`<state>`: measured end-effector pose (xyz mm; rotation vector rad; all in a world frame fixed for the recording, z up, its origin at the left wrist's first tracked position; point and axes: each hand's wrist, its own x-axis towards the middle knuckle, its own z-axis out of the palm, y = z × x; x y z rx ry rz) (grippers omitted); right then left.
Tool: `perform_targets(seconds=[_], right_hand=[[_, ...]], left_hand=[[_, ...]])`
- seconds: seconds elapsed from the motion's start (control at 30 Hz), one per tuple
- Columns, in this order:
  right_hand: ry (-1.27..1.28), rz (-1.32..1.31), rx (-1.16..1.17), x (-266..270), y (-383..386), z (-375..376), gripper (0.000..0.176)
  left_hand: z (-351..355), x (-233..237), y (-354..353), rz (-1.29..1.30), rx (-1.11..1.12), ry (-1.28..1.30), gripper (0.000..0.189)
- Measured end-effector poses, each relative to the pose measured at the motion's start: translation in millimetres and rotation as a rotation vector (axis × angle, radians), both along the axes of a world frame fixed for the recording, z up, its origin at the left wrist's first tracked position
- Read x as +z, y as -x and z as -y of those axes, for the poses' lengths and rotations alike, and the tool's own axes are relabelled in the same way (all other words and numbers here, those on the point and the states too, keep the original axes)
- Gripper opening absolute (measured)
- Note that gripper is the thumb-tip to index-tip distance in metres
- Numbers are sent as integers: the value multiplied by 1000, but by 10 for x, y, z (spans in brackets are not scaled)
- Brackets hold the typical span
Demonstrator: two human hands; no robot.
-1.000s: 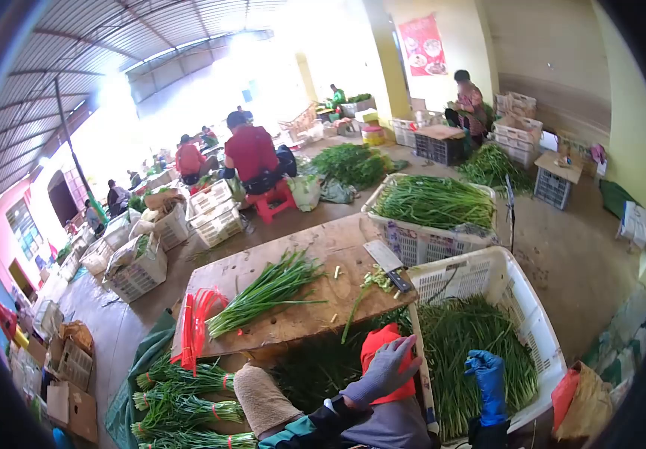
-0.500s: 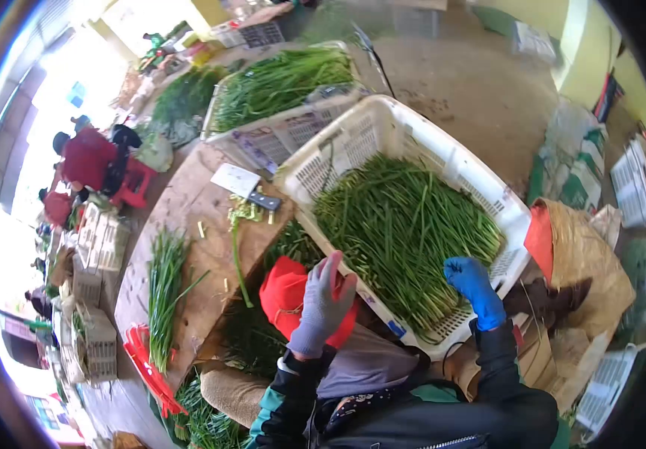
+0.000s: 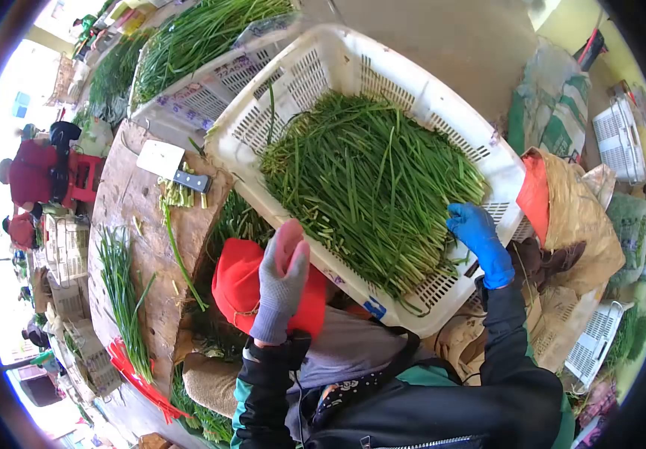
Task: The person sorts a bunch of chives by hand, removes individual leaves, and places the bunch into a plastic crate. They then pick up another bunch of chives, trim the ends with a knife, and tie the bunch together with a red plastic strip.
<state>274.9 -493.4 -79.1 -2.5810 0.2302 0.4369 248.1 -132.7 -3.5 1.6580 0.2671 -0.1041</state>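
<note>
Currently: loose green stalks in the crate, no confirmed hold

Location: the green stalks (image 3: 375,172) lie massed in the white crate (image 3: 496,173) before me, leaves crossing over the middle, pale ends mostly along the near side and to my right.

Right grip: my blue-gloved right hand (image 3: 484,239) is at the pale ends, fingers curled inward, partly closed. Cannot tell whether they pinch a stalk or only hover.

Left grip: my grey-gloved left hand (image 3: 284,273) is just beside the crate's near rim, in front of a red cloth (image 3: 237,280); thumb parted from the fingers, nothing visible in it.

Handling (judged): each stalk light, a full crate much heavier. Pale ends probably firmer; leaves limp, easily creased or torn if squeezed. Could slip if damp; wetness not visible. Crossed leaves may drag neighbours along.

Best hold (judged): round a handful just above the pale ends, thumb opposing fingers, firm but not crushing; the other palm under the leaves against sagging.

Nearby: on the table (image 3: 121,179) to my left, a cleaver (image 3: 166,162) and a smaller green bunch (image 3: 122,299), both clear of my hands.
</note>
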Motion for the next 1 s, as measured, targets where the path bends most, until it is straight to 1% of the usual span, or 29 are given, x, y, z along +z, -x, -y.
perform_targets(seconds=[0.03, 0.07, 0.1, 0.13, 0.17, 0.2, 0.27, 0.3, 0.37, 0.4, 0.47, 0.6, 0.7, 0.77, 0.8, 0.87, 1.0], right_hand=[[-18, 0, -7, -52, -45, 6, 33], [-17, -21, 41, -84, -78, -26, 38], [-13, -28, 39, -99, -100, -86, 38], [-22, -56, 85, -109, -122, -177, 42], [-31, -85, 132, -120, -140, -268, 46], [-29, -92, 133, -129, -163, -360, 46], [0, -139, 230, -163, -209, -505, 56], [1, -150, 234, -243, -206, -524, 56], [80, -91, 354, -414, -238, -591, 65], [80, -97, 360, -447, -264, -629, 65], [158, -157, 439, -477, -358, -721, 73], [135, -227, 444, -641, -391, -972, 80], [209, -274, 423, -700, -280, -1197, 85], [159, -256, 400, -657, -148, -1295, 92], [176, -258, 387, -689, -69, -1315, 92], [180, -127, 400, -802, 66, -1353, 96], [157, -191, 380, -712, -110, -1363, 98]], left_hand=[[-15, 48, -38, -9, 1, -4, 39], [-42, 86, -77, -27, 38, 68, 40], [-56, 89, -108, -45, 73, 143, 40], [-61, 65, -122, -25, 93, 177, 41], [-55, 60, -126, -33, 94, 180, 41], [-54, 74, -130, -44, 89, 178, 42], [-64, 71, -138, -39, 68, 152, 45], [-63, 73, -137, -48, 73, 154, 45], [-62, 94, -147, -58, 84, 153, 46], [-77, 88, -147, -65, 91, 153, 46], [-111, 81, -169, -32, 104, 225, 47], [-132, 145, -207, -46, 110, 226, 48], [-132, 154, -234, -39, 95, 243, 48], [-110, 163, -253, -31, 72, 246, 48], [-109, 155, -256, -17, 65, 263, 48], [-120, 136, -248, 18, 42, 269, 49], [-137, 185, -223, -22, -6, 294, 51]])
